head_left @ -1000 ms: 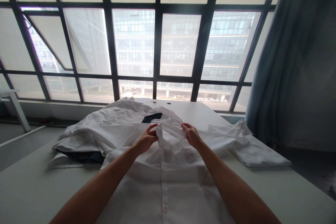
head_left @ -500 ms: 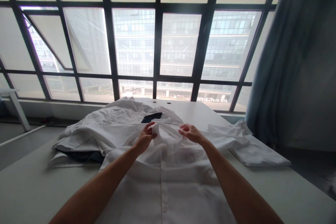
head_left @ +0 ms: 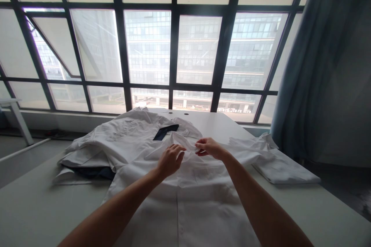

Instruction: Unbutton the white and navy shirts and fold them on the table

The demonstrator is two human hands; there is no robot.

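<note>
A white button-up shirt [head_left: 188, 200] lies spread flat, front up, on the pale table [head_left: 34, 212] before me. My left hand [head_left: 171, 158] rests on the shirt just below its collar [head_left: 185, 144], fingers curled down onto the cloth. My right hand [head_left: 209, 147] pinches the right side of the collar between thumb and fingers. Both hands are close together near the collar's middle.
A heap of white shirts [head_left: 116, 139] with a dark piece [head_left: 164, 131] lies at the back left. A folded white garment [head_left: 278, 166] sits at the right. A large window [head_left: 174, 46] stands beyond and a blue curtain [head_left: 324, 65] hangs at the right.
The collar, held raised by both hands, has been lowered flat onto the shirt. My left hand let go and moved down onto the cloth; my right hand still pinches the collar.
</note>
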